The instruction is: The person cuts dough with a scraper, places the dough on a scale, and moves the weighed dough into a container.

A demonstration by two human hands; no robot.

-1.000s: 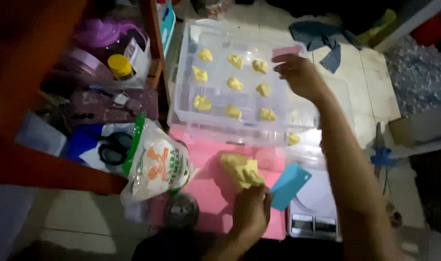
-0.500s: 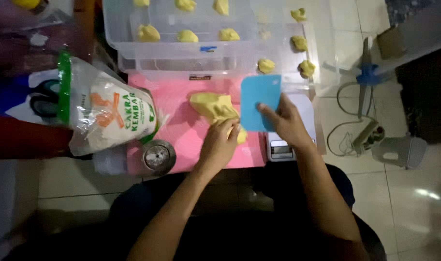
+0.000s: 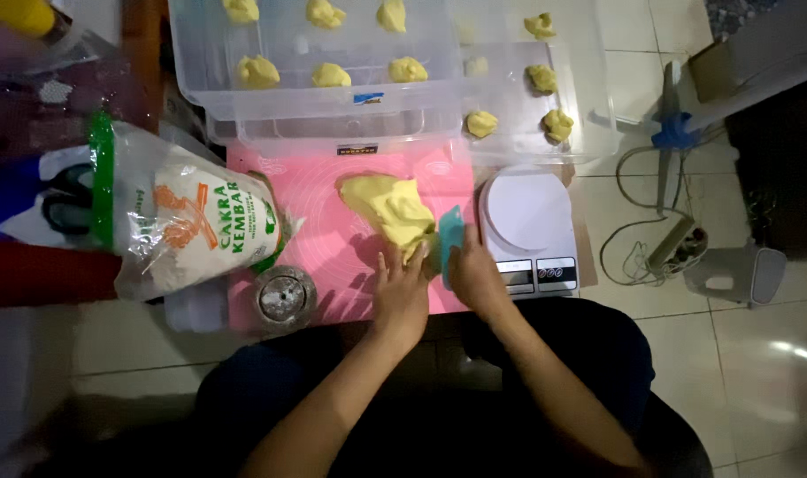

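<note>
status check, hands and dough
Left hand pressing yellow dough on pink mat. Right hand gripping teal scraper at dough's edge. Nothing blocking.

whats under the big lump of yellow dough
The dough lump lies on a pink mat. The left hand covers its near edge, and the mat beneath the lump is hidden.

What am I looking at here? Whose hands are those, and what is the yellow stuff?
The camera sits on a person's head and looks down, so these are that person's own hands. The left hand presses on a lump of yellow dough lying on a pink mat. The right hand holds a blue scraper against the dough. Beside them are a white kitchen scale, a flour bag, and clear trays holding small dough pieces.
</note>
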